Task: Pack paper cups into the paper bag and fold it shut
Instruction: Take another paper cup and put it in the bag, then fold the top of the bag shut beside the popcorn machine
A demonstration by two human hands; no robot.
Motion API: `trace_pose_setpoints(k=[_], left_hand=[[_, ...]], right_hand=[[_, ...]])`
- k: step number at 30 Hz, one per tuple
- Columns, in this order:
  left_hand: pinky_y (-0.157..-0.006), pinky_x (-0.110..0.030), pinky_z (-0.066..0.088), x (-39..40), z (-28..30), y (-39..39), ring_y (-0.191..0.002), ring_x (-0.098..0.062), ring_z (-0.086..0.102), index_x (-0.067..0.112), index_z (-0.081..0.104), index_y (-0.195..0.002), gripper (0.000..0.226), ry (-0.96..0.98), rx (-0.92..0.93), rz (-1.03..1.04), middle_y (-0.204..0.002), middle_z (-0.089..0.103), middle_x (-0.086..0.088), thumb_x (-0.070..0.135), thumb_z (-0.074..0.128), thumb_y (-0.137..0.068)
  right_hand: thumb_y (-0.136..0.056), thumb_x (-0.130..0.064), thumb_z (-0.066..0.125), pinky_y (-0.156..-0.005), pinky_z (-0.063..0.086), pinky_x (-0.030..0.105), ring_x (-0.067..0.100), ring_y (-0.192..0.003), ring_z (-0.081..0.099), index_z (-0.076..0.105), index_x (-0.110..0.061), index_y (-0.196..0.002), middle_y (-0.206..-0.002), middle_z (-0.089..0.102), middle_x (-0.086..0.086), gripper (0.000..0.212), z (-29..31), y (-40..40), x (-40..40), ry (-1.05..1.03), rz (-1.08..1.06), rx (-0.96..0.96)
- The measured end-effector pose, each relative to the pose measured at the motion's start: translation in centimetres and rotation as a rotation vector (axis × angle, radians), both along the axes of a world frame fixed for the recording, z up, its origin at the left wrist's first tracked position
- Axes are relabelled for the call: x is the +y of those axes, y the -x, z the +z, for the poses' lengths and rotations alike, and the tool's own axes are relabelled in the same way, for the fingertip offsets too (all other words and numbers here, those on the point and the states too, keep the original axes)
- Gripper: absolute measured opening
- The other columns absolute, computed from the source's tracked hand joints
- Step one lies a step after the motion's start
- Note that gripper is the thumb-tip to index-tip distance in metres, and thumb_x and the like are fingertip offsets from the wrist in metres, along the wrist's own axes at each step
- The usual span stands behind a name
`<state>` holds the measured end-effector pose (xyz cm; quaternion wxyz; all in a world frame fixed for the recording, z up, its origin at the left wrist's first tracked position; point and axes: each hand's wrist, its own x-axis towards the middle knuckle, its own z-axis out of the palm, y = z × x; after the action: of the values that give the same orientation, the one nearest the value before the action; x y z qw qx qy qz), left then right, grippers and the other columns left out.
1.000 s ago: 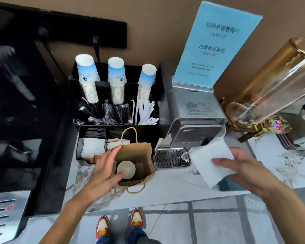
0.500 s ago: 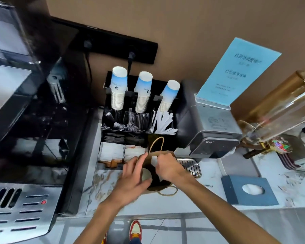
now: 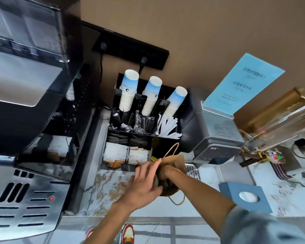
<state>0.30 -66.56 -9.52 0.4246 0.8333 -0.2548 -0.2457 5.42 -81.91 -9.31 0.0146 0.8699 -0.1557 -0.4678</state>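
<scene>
Left hand (image 3: pixel 144 185) fingers (image 3: pixel 154 167) spread against the paper bag (image 3: pixel 176 162); right hand (image 3: pixel 166 171) plunges inside, its fingers hidden, grip and contents impossible to tell. Cup stacks (image 3: pixel 128 92) stand beyond.

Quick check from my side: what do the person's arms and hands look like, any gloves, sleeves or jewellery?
Both hands are bare, with no gloves. The left hand and its forearm show no sleeve, watch or ring. The right hand is also bare; its arm carries a short grey-blue fabric sleeve starting near the elbow. No watch or wristband shows.
</scene>
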Motion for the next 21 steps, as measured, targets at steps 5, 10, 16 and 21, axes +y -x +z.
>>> trace_pose_setpoints(k=[5,10,16,21], left_hand=[[-0.109,-0.052,0.035,0.0,0.1,-0.2,-0.143,-0.016,0.006,0.059,-0.012,-0.143,0.085,-0.002,0.002,-0.004,-0.154,0.008,0.016,0.043,0.05,-0.086],[-0.113,-0.05,0.029,-0.2,-0.3,-0.3,-0.144,-0.015,0.005,0.058,-0.013,-0.144,0.086,0.007,-0.005,0.002,-0.154,0.008,0.015,0.043,0.052,-0.089],[-0.112,-0.044,0.027,-1.4,-0.5,-0.2,-0.143,-0.01,0.003,0.059,-0.014,-0.143,0.081,-0.017,-0.039,-0.028,-0.153,0.006,0.018,0.053,0.049,-0.092],[-0.114,-0.043,0.025,-2.6,-0.3,-0.1,-0.144,-0.008,0.002,0.059,-0.006,-0.144,0.075,0.015,-0.008,-0.033,-0.15,0.004,0.025,0.06,0.047,-0.092]], right_hand=[[-0.102,-0.014,0.041,-0.112,0.039,0.04,0.03,-0.131,0.048,0.044,-0.007,-0.142,-0.142,0.051,0.015,0.041,0.2,-0.3,0.1,0.012,0.0,0.078],[-0.097,-0.011,0.049,-0.099,0.049,0.035,0.028,-0.118,0.061,0.06,-0.004,-0.126,-0.127,0.063,0.014,0.032,2.4,0.6,-0.7,-0.038,-0.004,-0.078],[-0.088,0.014,0.049,-0.087,0.059,0.035,0.021,-0.09,0.072,0.068,-0.004,-0.109,-0.101,0.075,0.011,0.034,9.8,5.1,-6.0,-0.587,-0.261,-0.483],[-0.09,0.012,0.05,-0.071,0.057,0.044,0.032,-0.072,0.067,0.064,-0.015,-0.076,-0.077,0.074,0.014,0.033,8.6,11.9,-11.3,-0.705,-0.7,-1.061]])
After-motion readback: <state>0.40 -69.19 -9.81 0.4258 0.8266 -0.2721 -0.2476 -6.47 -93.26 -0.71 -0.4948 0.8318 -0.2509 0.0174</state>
